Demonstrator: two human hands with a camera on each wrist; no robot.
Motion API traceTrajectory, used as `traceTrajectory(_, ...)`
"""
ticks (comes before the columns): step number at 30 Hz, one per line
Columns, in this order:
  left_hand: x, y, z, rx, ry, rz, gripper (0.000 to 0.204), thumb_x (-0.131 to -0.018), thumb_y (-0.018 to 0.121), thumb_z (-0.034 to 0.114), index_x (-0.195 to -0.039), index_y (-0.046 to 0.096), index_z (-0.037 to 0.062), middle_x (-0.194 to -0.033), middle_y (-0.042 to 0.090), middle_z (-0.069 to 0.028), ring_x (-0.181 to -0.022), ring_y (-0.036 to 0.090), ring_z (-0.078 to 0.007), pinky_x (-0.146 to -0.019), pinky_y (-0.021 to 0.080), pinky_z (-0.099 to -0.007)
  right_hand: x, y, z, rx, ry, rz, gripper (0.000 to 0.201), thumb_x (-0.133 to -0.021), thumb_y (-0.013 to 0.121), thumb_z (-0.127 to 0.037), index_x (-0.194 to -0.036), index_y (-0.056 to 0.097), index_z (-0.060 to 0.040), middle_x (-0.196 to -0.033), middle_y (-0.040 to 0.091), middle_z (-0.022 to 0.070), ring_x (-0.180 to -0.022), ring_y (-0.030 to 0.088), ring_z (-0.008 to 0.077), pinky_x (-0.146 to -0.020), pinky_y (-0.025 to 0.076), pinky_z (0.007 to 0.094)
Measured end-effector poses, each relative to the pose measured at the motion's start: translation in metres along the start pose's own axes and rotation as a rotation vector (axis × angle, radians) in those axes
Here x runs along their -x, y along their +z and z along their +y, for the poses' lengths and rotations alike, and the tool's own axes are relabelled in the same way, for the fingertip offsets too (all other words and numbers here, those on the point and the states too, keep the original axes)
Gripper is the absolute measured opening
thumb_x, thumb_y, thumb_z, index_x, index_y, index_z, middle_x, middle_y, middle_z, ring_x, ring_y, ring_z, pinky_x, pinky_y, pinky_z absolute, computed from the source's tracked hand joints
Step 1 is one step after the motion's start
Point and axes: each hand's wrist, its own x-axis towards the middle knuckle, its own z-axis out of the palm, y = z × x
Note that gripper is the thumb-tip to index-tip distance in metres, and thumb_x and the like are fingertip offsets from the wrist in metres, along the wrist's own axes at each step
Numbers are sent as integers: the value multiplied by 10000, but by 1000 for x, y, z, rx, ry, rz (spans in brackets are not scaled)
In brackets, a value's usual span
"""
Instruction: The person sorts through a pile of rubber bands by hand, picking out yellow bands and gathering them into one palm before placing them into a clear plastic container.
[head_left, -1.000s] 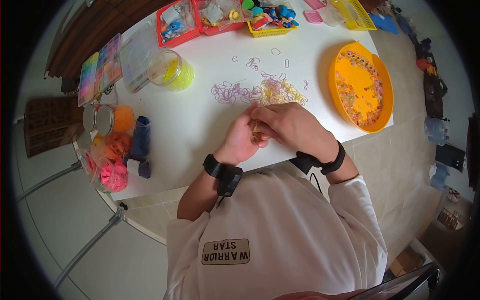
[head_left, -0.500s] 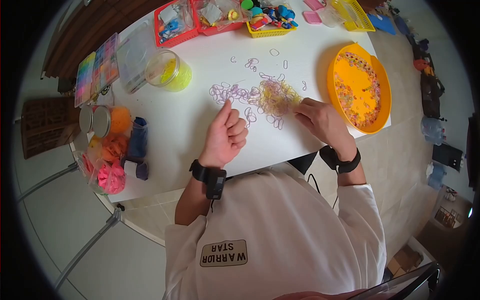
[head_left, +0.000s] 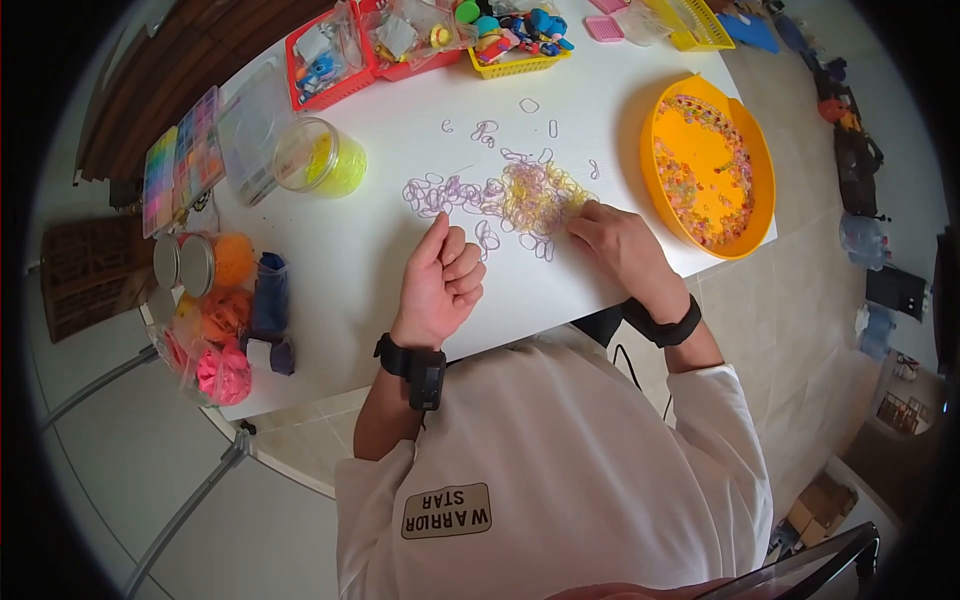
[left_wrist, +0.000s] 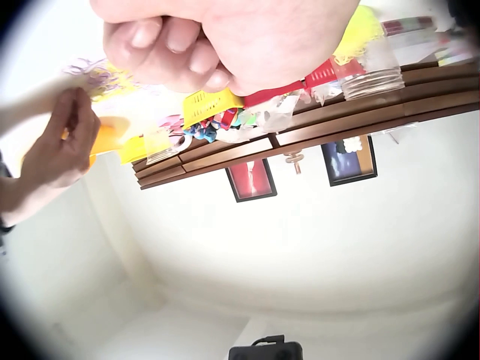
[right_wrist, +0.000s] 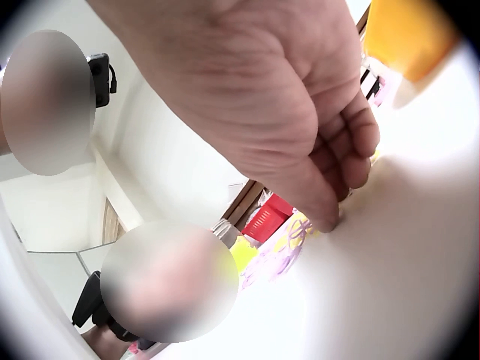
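A tangled pile of small yellow and purple rubber bands (head_left: 540, 195) lies mid-table, with mostly purple bands (head_left: 450, 192) spreading left from it. My right hand (head_left: 630, 245) is at the pile's right edge, thumb and fingertips pinching at the yellow bands low on the table. In the right wrist view the thumb (right_wrist: 319, 206) points down toward the bands, whose pinched part is mostly hidden. My left hand (head_left: 440, 275) is held just in front of the purple bands, fingers curled into the palm and thumb extended. No object shows in it; the inside of the fist is hidden.
An orange tray (head_left: 763, 190) of beads stands at the right. Behind are red baskets (head_left: 335, 92) and a yellow basket (head_left: 520, 66). A clear jar (head_left: 322, 160) with yellow contents, bead cases (head_left: 185, 160) and lidded jars (head_left: 200, 265) line the left side.
The hands were together over the front of the pile, then parted: left hand to the left with fingers curling, right hand to the pile's right edge. Loose purple bands now show in front.
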Motion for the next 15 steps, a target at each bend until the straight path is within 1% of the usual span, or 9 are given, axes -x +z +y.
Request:
traceTrajectory(3,-1,3,-3,19,-7,11,441,-1046,348,416,-683,362,167,-570,252,61,-478,204,-72,-415,202,-222,-2,4,0,41,17,-18,65,-801,631,-89,-828,585,-53,-790,564,88,-738,605,281,-653,499,385)
traceTrajectory(6,-2,1,-5,30,-12,-14,422,-1044,356,412,-716,404,151,-619,298,46,-516,260,-70,-438,243,-213,-2,3,-2,64,36,-43,88,-782,656,-90,-834,595,-56,-813,584,84,-758,613,285,-661,503,381)
traceTrajectory(7,-3,0,-6,27,-11,-12,406,-1043,361,407,-742,435,145,-643,330,39,-540,300,-77,-457,274,-216,-3,2,-4,69,38,-50,92,-778,661,-90,-832,595,-54,-818,588,85,-764,616,286,-662,503,381)
traceTrajectory(10,-3,1,-12,6,1,12,371,-1039,376,393,-829,517,122,-722,424,17,-625,415,-104,-523,362,-230,-7,-15,-24,-239,96,-72,107,-769,677,-80,-840,604,-49,-817,585,94,-771,616,291,-663,503,384)
traceTrajectory(12,-5,4,-15,-36,2,37,357,-1037,388,383,-894,559,104,-784,488,3,-697,487,-131,-577,413,-249,-13,-28,-41,-348,-13,-65,122,-768,686,-81,-862,618,-46,-815,582,95,-769,614,289,-660,503,384)
traceTrajectory(13,-8,-3,-16,-3,-9,-118,351,-1039,380,364,-972,592,93,-901,592,-21,-807,576,-164,-675,471,-291,-17,-31,-48,-402,-65,-59,130,-767,691,-81,-873,625,-45,-813,580,95,-768,613,289,-658,503,384)
traceTrajectory(14,-10,-6,-19,4,-7,-64,361,-1038,380,371,-969,600,93,-900,608,-26,-801,588,-166,-686,480,-297,-22,-29,-54,-406,-127,-20,120,-766,682,-79,-863,622,-42,-827,586,94,-787,616,287,-671,506,386)
traceTrajectory(15,-12,1,-23,12,-6,-10,371,-1037,379,378,-967,607,93,-900,625,-31,-796,600,-167,-696,489,-304,-28,-26,-61,-409,-189,19,109,-765,673,-78,-853,620,-40,-840,592,93,-806,618,286,-685,508,387)
